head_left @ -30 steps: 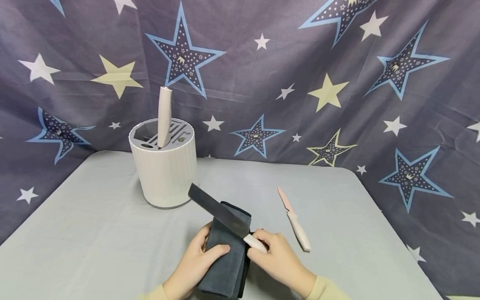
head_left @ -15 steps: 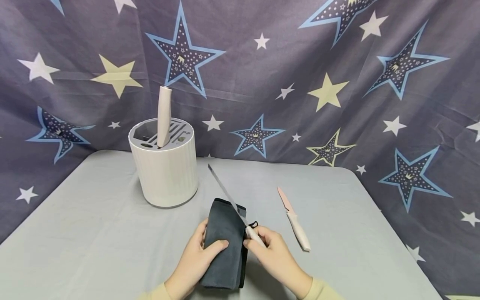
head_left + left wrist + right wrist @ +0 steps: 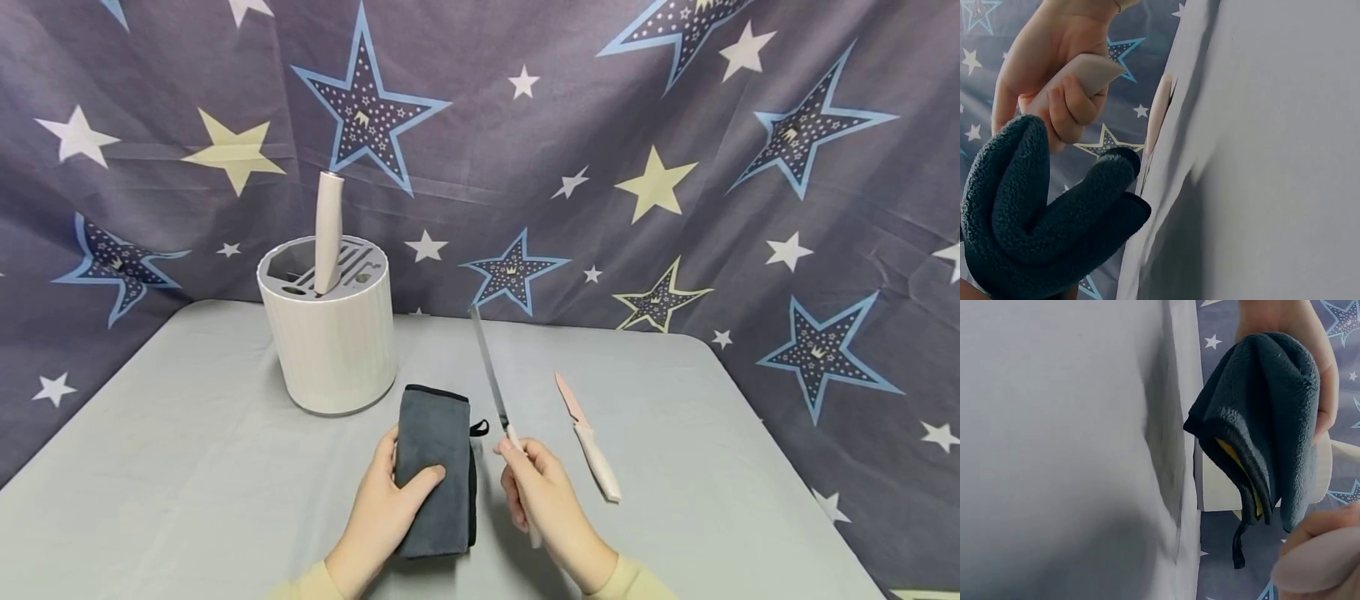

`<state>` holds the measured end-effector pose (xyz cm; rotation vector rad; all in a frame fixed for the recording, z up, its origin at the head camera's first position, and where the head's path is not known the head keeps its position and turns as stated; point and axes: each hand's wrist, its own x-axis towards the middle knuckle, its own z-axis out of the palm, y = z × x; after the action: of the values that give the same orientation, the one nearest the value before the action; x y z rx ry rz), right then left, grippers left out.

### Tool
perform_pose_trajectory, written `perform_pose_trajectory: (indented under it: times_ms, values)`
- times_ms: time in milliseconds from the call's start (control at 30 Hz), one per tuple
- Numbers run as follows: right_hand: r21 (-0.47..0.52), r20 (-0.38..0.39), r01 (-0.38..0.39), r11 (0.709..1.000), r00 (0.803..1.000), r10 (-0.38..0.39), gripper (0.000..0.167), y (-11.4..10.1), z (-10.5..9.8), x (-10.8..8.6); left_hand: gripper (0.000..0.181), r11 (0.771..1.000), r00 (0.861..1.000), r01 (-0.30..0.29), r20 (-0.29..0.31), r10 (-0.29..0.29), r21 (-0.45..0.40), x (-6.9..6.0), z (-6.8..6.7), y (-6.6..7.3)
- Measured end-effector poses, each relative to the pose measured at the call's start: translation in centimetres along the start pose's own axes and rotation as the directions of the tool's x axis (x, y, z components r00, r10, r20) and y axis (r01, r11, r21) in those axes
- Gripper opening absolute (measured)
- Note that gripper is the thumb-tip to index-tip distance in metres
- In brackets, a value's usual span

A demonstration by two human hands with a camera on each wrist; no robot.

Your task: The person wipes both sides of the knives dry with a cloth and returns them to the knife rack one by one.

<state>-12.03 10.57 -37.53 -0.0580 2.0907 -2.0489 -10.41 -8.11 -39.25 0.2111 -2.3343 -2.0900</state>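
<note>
In the head view my left hand (image 3: 375, 512) grips a folded dark grey cloth (image 3: 435, 433) with black edging, its thumb across the near face. The left wrist view shows the cloth (image 3: 1041, 244) folded over on itself, and a bit of yellow lining shows inside the cloth (image 3: 1260, 412) in the right wrist view. To its right, my right hand (image 3: 547, 500) holds a long knife (image 3: 489, 367) by its pale handle. Its blade points away, seen nearly edge-on and apart from the cloth. Curled fingers wrap the handle (image 3: 1088, 72) in the left wrist view.
A smaller knife (image 3: 595, 450) with a pink blade and pale handle lies on the grey-covered table (image 3: 720, 483), right of my right hand. At the back left stands a cream round knife block (image 3: 333, 354) with one knife handle (image 3: 328, 233) upright in it. A star-patterned curtain (image 3: 570, 108) hangs behind.
The knife has come off the cloth and moved right, its blade turning from flat across the cloth to edge-on and pointing away. The cloth has shifted slightly left in my left hand.
</note>
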Motion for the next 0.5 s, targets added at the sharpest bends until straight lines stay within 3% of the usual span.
perform_pose_trajectory:
  times_ms: [200, 500]
  values:
    - [0.103, -0.005, -0.022, 0.994, 1.0, 0.023, 0.046, 0.06, -0.12, 0.33, 0.077, 0.992, 0.998, -0.048, -0.044, 0.053, 0.114, -0.12, -0.25, 0.22]
    - [0.235, 0.046, -0.081, 0.969, 0.996, 0.072, 0.051, 0.26, -0.16, 0.66, 0.077, 0.972, 0.987, -0.132, -0.061, 0.147, 0.194, 0.12, 0.16, 0.34]
